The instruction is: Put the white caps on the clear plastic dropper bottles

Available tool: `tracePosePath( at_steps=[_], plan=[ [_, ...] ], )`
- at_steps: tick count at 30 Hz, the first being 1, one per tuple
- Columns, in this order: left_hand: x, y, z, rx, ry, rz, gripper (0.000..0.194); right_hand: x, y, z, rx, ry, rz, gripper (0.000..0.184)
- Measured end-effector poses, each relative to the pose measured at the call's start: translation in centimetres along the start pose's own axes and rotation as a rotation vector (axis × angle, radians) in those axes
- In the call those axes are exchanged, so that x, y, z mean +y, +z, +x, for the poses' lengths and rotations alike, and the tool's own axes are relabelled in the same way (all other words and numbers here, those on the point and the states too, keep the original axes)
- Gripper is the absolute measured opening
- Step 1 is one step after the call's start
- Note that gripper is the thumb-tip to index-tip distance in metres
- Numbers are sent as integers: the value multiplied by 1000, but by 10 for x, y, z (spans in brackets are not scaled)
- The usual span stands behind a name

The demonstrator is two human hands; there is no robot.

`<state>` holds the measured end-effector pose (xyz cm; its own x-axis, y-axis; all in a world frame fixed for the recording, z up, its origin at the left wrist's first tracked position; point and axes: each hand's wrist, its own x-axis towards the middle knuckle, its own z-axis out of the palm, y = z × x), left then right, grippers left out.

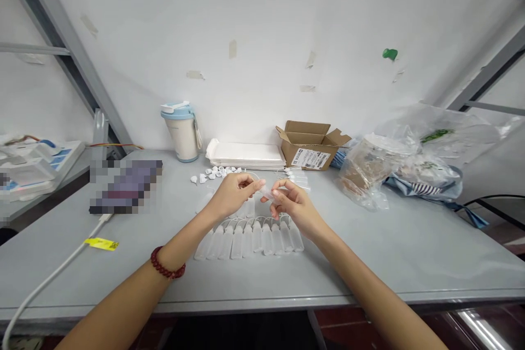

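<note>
Left hand [233, 194] and right hand [293, 201] pinch one clear bottle [268, 192]. Below the grip, bottles in a row [246, 241] appear finished; beyond, loose caps [213, 173] lie unused.

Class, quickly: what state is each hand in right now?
Left hand: closed in a pinch; exactly what it grips cannot be told.
Right hand: closed, holding a small translucent piece.

A grey table [410, 251] carries translucent tubes [237, 243], white caps [212, 176], 1 cup [183, 138] and 1 open carton [307, 156].
</note>
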<state>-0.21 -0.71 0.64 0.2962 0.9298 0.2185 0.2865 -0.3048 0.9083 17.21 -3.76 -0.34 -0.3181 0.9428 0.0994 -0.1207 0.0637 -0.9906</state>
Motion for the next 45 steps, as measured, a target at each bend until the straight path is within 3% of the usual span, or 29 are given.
tracePosePath(
  at_steps=[9, 13, 19, 29, 35, 40, 45],
  plan=[
    [0, 0, 0, -81, 72, -158, 24, 2, -5, 2, -14, 14, 63, 31],
    [-1, -5, 0, -56, 23, -186, 28, 3, -4, 3, -27, 25, 67, 31],
    [4, -10, -1, -91, -23, -152, 30, 1, -3, 2, -18, 17, 39, 31],
    [8, -2, -6, 27, 2, 122, 24, 7, 1, 2, 42, -37, -116, 30],
    [8, -1, -5, 26, -1, 56, 27, 5, -3, 3, 7, 18, -33, 31],
    [6, -2, -4, 10, -3, 12, 42, 5, -6, 6, 3, 39, -2, 33],
    [-2, -1, -1, -39, -23, 101, 30, 8, -9, 9, 13, 44, -25, 35]
  ],
)
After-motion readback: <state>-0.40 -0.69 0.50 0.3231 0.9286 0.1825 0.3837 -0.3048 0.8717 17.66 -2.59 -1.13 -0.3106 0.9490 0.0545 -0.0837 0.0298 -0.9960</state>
